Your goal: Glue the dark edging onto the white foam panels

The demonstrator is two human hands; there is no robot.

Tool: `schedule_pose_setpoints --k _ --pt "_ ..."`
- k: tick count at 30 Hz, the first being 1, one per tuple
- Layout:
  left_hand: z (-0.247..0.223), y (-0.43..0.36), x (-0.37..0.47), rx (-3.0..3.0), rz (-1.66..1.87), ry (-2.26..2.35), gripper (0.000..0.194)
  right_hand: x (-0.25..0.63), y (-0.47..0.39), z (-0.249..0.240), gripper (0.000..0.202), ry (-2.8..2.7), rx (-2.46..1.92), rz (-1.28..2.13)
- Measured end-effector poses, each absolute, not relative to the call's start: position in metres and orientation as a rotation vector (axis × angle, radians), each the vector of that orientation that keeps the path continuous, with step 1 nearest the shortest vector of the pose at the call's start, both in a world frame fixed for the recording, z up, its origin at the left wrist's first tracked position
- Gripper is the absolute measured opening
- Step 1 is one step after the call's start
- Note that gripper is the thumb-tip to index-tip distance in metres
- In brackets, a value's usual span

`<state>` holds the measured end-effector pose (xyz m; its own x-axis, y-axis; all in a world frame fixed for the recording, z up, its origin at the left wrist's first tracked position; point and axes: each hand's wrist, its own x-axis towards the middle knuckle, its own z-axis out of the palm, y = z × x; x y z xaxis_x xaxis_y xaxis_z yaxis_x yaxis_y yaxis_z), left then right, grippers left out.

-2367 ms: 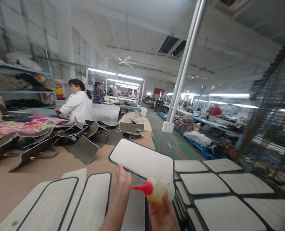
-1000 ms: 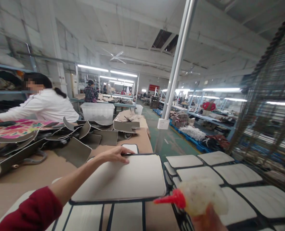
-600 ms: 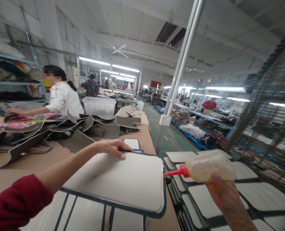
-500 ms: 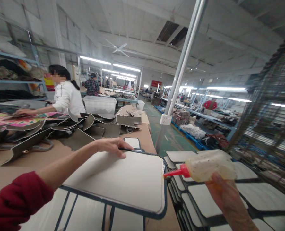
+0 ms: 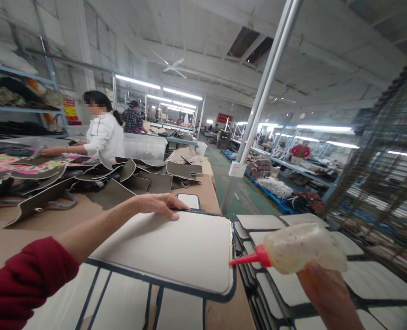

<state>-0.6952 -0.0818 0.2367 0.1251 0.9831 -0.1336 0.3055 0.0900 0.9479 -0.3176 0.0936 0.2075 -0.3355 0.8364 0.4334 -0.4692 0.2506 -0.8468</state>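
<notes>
My left hand (image 5: 162, 205) grips the far edge of a white panel with a dark border (image 5: 176, 247), thumb on its top face and fingers hidden behind the edge. The panel is held tilted above other pieces. My right hand (image 5: 322, 284) is wrapped round a translucent glue bottle (image 5: 303, 247) with a red nozzle, lying nearly level. Its nozzle tip touches the panel's right edge, where a thin line of yellowish glue (image 5: 231, 231) shows along the border.
More white panels with dark borders (image 5: 121, 298) lie under the held one, and stacks of them (image 5: 293, 288) stand at the right. Dark curved pieces with handles (image 5: 121, 176) are heaped at the left. A person in white (image 5: 105, 133) works beyond. A metal post (image 5: 258, 101) rises ahead.
The glue bottle's nozzle has moved down along the panel's right edge, toward me. The panel's near edge sits slightly higher in view. The person in white has shifted right.
</notes>
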Motion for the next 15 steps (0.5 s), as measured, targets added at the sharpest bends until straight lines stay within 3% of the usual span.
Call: schedule_pose_setpoints --k 10,15 --pt "0.236 -0.088 -0.694 1.329 0.901 1.329 0.049 -0.303 0.100 0.192 0.063 -1.416 -0.398 1.455" --pt "0.231 -0.090 -0.696 1.313 0.967 1.358 0.049 -0.302 0.091 0.177 0.045 -1.381 -0.460 1.340"
